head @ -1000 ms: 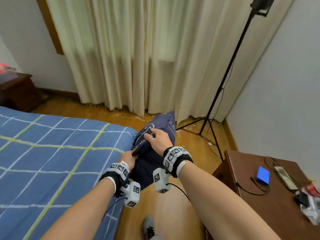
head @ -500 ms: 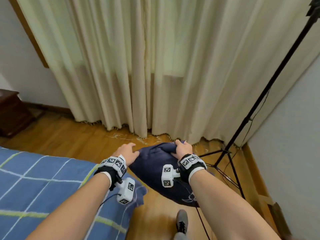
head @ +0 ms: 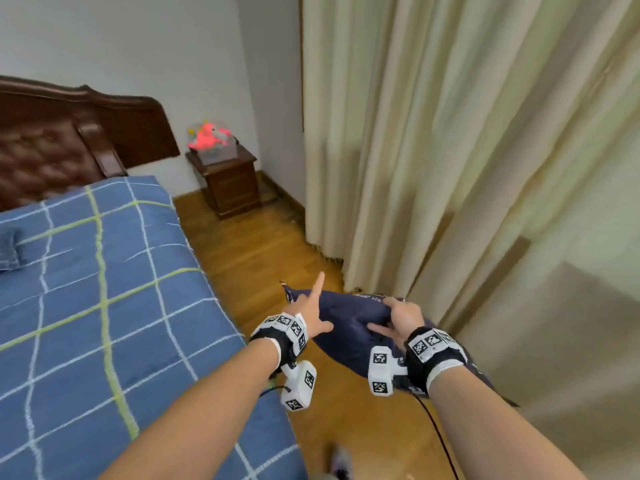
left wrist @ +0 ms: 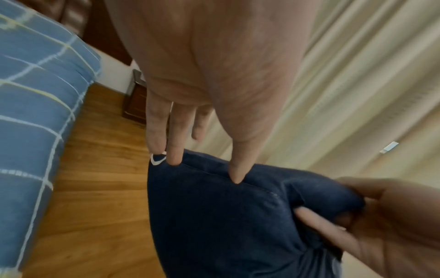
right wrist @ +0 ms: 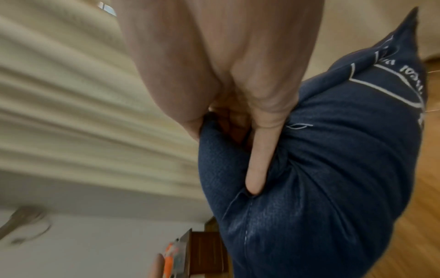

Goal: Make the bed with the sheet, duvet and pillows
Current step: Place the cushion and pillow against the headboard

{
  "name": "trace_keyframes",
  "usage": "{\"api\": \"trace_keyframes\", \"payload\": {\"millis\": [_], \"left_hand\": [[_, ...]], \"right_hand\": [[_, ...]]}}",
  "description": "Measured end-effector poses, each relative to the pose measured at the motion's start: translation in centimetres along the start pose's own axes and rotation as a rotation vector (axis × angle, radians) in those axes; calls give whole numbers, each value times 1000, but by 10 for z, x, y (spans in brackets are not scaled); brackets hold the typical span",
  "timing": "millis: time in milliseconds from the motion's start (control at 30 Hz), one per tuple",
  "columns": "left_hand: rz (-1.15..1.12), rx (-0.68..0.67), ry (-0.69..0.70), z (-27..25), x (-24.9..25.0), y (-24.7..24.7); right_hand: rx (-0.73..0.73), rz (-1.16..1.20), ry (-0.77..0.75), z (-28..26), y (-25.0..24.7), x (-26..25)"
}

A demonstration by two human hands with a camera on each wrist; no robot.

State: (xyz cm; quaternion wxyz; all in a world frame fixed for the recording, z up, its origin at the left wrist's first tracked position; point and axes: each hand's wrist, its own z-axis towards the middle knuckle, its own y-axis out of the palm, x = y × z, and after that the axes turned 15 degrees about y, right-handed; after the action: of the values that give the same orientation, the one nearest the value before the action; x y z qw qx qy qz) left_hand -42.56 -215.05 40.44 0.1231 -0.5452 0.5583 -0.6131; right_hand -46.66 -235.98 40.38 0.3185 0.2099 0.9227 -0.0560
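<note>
I hold a dark navy pillow (head: 349, 327) with white print in the air over the wooden floor, beside the bed. My right hand (head: 398, 318) grips a bunch of its fabric, fingers dug into the cloth (right wrist: 258, 169). My left hand (head: 310, 311) lies flat with straight fingers on the pillow's left end; its fingertips (left wrist: 175, 158) touch the seam (left wrist: 214, 169). The bed (head: 86, 306) on the left wears a blue sheet with white and yellow-green lines. Another blue pillow (head: 8, 251) lies at the far left edge.
A dark padded wooden headboard (head: 52, 143) stands at the back left. A brown nightstand (head: 228, 181) with a pink toy (head: 207, 136) sits in the corner. Cream curtains (head: 450, 150) hang along the right. Wooden floor (head: 249, 251) runs between bed and curtains.
The view has swung left toward the head of the bed. The pillow came off the bed's corner into the air, and my left hand has flattened on its left end.
</note>
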Motion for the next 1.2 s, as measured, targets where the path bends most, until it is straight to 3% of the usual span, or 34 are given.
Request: {"api": "trace_keyframes", "payload": {"millis": [233, 367, 533, 600, 733, 933, 1000, 1067, 1200], "left_hand": [[59, 141, -258, 140, -91, -89], [60, 211, -406, 163, -157, -169], [-62, 419, -697, 119, -256, -253], [-176, 606, -807, 95, -294, -270], [-269, 966, -1017, 72, -359, -304], [-168, 1052, -1311, 92, -446, -343], [-213, 1074, -1423, 114, -470, -354], [-286, 1009, -1489, 139, -498, -362], [-386, 873, -1376, 192, -584, -402]], "right_hand": [[-271, -211, -162, 106, 139, -176], [-454, -355, -220, 138, 253, -246], [-802, -704, -351, 116, 437, -280], [-904, -837, -470, 112, 512, -280], [-1144, -1013, -564, 118, 642, -269], [-1409, -1194, -477, 145, 775, -291], [-1426, -1330, -471, 163, 816, -301], [-1411, -1488, -485, 191, 853, -308], [-1177, -1785, -523, 267, 932, -347]]}}
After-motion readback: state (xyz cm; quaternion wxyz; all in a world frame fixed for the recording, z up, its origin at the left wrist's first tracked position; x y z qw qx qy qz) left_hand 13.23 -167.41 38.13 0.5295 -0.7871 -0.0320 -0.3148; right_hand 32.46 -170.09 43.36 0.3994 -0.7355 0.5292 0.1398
